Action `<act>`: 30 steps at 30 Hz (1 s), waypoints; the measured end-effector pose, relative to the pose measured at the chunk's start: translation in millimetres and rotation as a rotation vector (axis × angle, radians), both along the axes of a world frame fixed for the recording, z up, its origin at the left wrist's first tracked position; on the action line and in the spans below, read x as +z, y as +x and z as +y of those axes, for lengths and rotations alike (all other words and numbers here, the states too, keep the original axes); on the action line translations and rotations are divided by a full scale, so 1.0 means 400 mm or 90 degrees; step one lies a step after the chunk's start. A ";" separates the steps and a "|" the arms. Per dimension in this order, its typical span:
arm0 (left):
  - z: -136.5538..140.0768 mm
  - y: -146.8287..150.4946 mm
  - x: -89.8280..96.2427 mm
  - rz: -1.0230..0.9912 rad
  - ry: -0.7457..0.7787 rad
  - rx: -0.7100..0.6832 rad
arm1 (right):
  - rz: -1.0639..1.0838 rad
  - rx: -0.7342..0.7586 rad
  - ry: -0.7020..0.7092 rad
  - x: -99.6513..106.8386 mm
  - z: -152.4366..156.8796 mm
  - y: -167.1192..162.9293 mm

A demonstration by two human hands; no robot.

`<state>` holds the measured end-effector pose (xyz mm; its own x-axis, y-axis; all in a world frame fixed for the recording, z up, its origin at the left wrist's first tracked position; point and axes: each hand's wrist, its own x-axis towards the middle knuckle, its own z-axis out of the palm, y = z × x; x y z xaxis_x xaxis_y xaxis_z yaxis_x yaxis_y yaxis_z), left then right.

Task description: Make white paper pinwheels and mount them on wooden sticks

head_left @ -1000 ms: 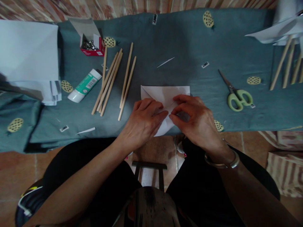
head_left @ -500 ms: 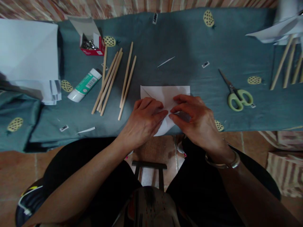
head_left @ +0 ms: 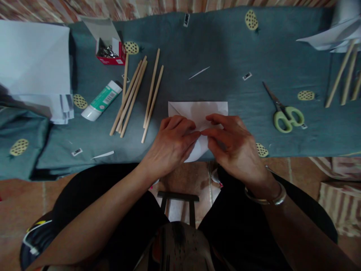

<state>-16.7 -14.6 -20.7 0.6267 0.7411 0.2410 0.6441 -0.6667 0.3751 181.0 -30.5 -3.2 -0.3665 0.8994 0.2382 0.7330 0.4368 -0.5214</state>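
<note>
A white sheet of paper [head_left: 197, 110] with crease lines lies at the table's front edge, its lower part curling over the edge. My left hand [head_left: 175, 141] is closed on it near the middle, thumb and fingers pinched together. From the right, my right hand [head_left: 229, 139] reaches over the same sheet with its fingers apart. Its index fingertip meets my left thumb tip, and its thumb sits lower, away from the index finger. What lies under the fingertips is hidden.
Green-handled scissors [head_left: 287, 117] lie on the right. Several wooden sticks [head_left: 132, 98], a glue tube [head_left: 102, 101] and an open red box of metal pieces [head_left: 110, 54] are to the left. Stacked paper [head_left: 34, 56] lies far left; folded paper [head_left: 332, 37] with sticks stands far right.
My right thumb has drawn away from the index finger, and the index fingertip has come onto my left thumb tip. The left hand and the paper have hardly moved.
</note>
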 end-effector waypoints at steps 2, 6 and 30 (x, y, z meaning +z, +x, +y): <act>0.001 0.001 0.003 -0.002 -0.010 0.004 | -0.032 0.022 0.024 -0.001 -0.007 0.001; 0.003 0.001 0.000 -0.027 -0.023 0.012 | -0.084 0.031 0.070 -0.009 -0.027 0.000; 0.028 0.009 0.006 -0.063 -0.094 0.037 | -0.150 0.035 0.114 -0.036 -0.054 -0.059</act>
